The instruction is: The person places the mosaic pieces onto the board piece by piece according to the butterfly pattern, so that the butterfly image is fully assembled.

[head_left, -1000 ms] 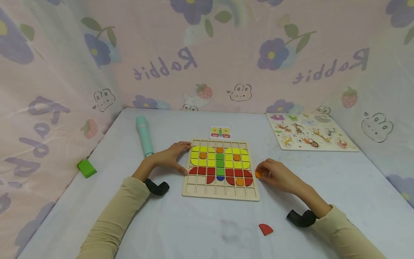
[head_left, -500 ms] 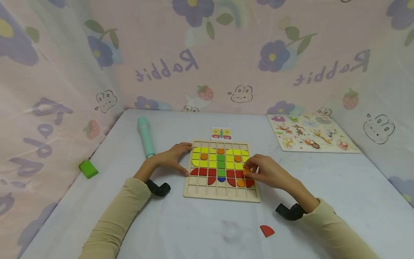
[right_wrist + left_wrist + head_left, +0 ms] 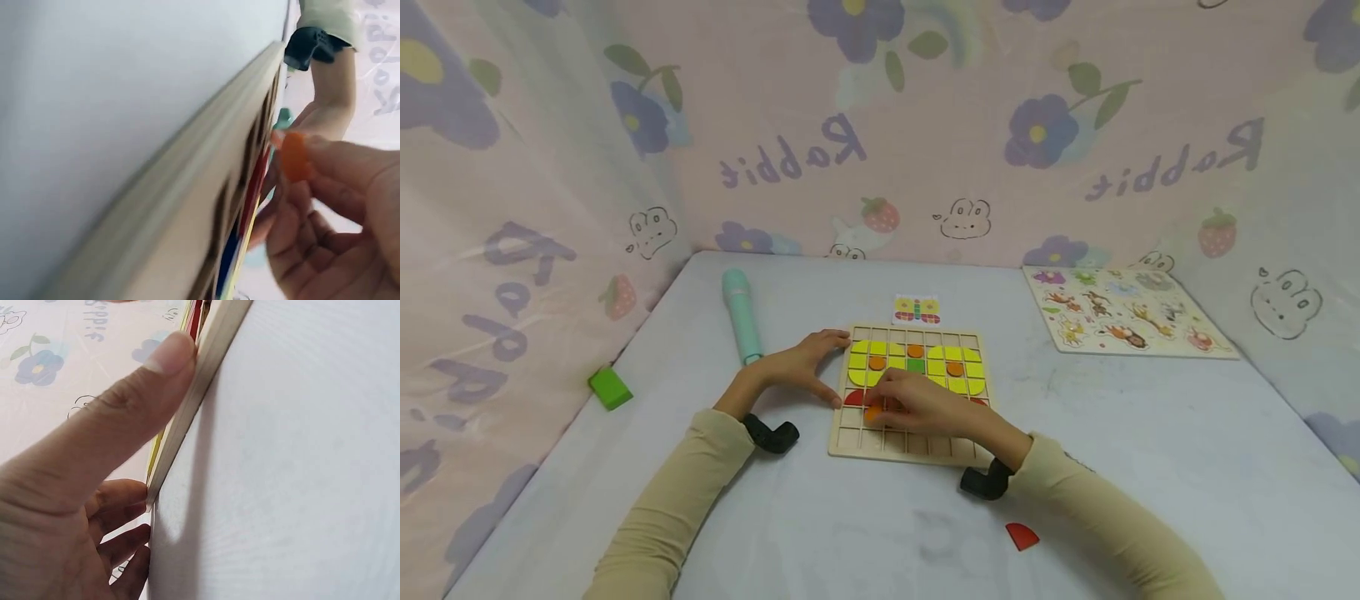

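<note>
A wooden grid board [image 3: 850, 440] lies mid-table, its squares set with yellow, red and green pieces and orange discs. My right hand [image 3: 925, 406] reaches over its lower left part and pinches an orange disc [image 3: 295, 157] between thumb and fingers, close above the squares. That hand hides much of the red row and most of the green column. At the board's left edge, my left hand [image 3: 805, 369] is spread, thumb and fingers touching the side. The left wrist view shows its thumb [image 3: 172, 355] against the board's rim. Behind the board is a small picture card [image 3: 917, 309].
A red quarter-round piece [image 3: 1022, 536] lies on the table at front right. A turquoise microphone-shaped object [image 3: 742, 317] lies beyond my left hand, and a green block [image 3: 610, 388] sits at the left edge. An animal puzzle board [image 3: 1123, 312] is at back right.
My right hand has carried the orange disc leftward from beside the board's right edge, across the board to its lower left squares. My left hand has stayed at the left edge.
</note>
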`<state>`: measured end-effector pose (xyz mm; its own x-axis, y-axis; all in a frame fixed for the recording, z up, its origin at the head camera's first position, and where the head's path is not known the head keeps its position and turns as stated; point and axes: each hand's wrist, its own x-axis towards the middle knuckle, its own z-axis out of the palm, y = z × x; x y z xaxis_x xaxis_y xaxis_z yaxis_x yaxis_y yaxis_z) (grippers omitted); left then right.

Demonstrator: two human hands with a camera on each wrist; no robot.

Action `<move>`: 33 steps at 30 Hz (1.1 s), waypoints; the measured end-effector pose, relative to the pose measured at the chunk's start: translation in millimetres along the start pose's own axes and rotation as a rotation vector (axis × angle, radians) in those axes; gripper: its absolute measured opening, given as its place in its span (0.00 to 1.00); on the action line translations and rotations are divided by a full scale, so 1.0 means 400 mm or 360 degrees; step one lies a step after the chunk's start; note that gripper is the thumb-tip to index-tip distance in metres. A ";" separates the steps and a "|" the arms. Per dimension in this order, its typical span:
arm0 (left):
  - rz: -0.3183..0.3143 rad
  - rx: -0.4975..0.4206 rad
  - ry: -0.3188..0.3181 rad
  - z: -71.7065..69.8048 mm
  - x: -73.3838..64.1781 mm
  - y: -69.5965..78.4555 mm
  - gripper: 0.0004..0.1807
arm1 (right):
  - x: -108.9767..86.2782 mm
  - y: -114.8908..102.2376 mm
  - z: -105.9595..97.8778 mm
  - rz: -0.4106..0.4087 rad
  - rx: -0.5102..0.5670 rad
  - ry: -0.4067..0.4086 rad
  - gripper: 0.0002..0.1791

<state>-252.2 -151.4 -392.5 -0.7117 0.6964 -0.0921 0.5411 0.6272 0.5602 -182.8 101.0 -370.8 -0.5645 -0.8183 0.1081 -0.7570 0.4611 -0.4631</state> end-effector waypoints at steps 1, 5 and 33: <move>0.0000 -0.0002 0.0000 0.000 0.000 0.000 0.54 | 0.007 -0.001 0.006 -0.0005 -0.0001 -0.0008 0.14; -0.0004 -0.0009 0.0000 -0.002 0.000 0.000 0.54 | 0.020 -0.002 0.015 -0.0010 -0.0024 -0.0020 0.12; 0.0001 0.0012 -0.0001 -0.002 0.003 0.001 0.53 | 0.028 0.018 0.022 0.0077 -0.0006 0.0074 0.09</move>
<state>-253.1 -150.3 -391.8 -0.7111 0.6971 -0.0919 0.5452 0.6292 0.5539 -191.6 92.1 -380.4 -0.6149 -0.7784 0.1264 -0.7297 0.5009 -0.4653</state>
